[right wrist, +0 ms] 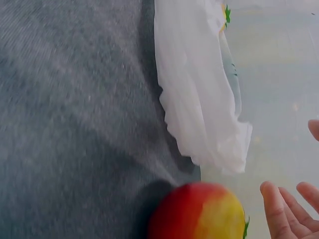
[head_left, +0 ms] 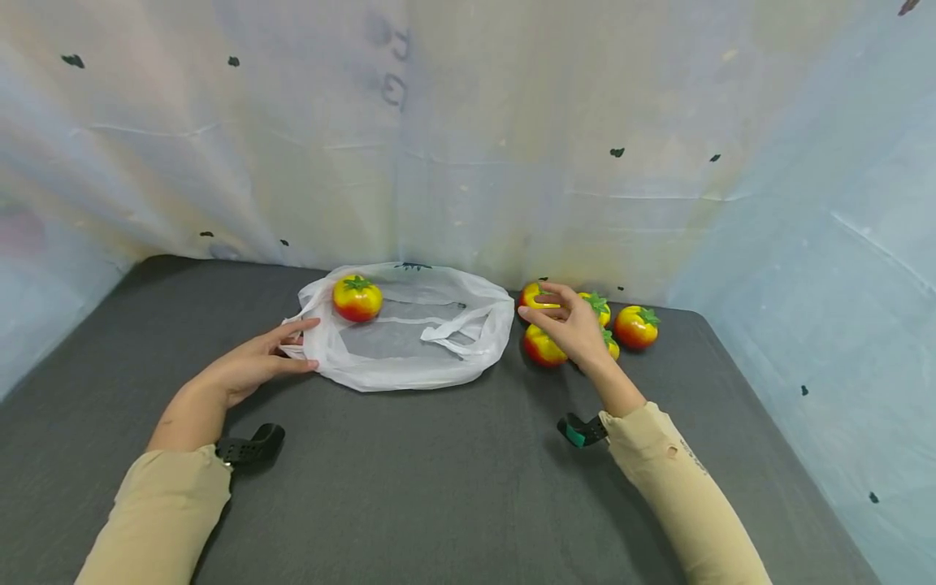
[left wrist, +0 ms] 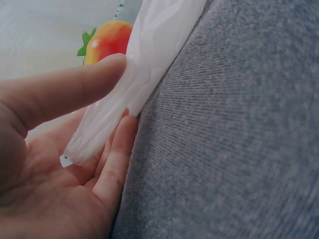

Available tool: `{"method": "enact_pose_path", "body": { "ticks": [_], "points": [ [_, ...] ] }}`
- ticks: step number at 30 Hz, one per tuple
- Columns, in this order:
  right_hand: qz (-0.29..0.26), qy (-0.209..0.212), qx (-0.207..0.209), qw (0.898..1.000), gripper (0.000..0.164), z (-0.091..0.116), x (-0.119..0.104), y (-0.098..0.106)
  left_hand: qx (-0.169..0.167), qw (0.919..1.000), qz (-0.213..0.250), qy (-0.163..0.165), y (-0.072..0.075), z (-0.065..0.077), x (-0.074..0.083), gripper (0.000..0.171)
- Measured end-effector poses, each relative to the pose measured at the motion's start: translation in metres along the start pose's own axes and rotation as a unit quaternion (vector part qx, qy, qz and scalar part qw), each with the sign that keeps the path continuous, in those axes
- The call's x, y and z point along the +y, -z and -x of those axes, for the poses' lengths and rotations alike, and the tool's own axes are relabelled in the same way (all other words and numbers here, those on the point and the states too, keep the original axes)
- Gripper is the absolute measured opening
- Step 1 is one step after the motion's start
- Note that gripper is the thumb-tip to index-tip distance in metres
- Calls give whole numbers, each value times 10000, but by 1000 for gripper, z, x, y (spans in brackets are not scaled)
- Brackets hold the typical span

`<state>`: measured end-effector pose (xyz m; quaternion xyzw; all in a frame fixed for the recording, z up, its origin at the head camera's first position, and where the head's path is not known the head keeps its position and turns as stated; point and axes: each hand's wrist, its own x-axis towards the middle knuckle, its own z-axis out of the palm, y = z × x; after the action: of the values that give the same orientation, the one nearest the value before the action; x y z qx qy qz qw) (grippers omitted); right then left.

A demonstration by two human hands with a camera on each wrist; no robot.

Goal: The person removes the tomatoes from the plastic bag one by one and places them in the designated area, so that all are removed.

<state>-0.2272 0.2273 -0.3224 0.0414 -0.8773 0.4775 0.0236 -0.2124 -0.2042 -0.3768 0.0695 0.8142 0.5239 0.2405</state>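
Observation:
A white plastic bag (head_left: 409,378) lies with its mouth spread open. One red-and-yellow tomato (head_left: 357,299) with a green leafy top sits inside its left part. My left hand (head_left: 252,363) holds the bag's left edge; in the left wrist view a gathered strip of the bag (left wrist: 102,124) runs between thumb and fingers. To the right of the bag, my right hand (head_left: 578,325) hovers over a group of similar tomatoes (head_left: 543,348), fingers spread and holding nothing. Its fingertips overlap the back-left tomato (head_left: 532,299) in the head view. The hand partly hides others behind it.
Another tomato (head_left: 636,327) stands at the right end of the group. The dark grey table (head_left: 409,496) is bounded at the back by a pale plastic sheet (head_left: 468,162) and on the right by a bluish one (head_left: 826,325). A loose bag handle (head_left: 446,331) lies across the bag's mouth.

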Motion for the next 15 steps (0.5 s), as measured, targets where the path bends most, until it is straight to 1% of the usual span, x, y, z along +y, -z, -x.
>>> {"method": "enact_pose_path", "body": {
  "ticks": [8, 15],
  "points": [
    [-235, 62, -72, 9997, 56, -2, -6, -15, -50, 10000, 12, -14, 2, -1, -1, 86],
    [-269, 173, -130, 9994, 53, -5, -9, -25, -50, 10000, 23, 2, 2, -1, -1, 85]
  ]
}}
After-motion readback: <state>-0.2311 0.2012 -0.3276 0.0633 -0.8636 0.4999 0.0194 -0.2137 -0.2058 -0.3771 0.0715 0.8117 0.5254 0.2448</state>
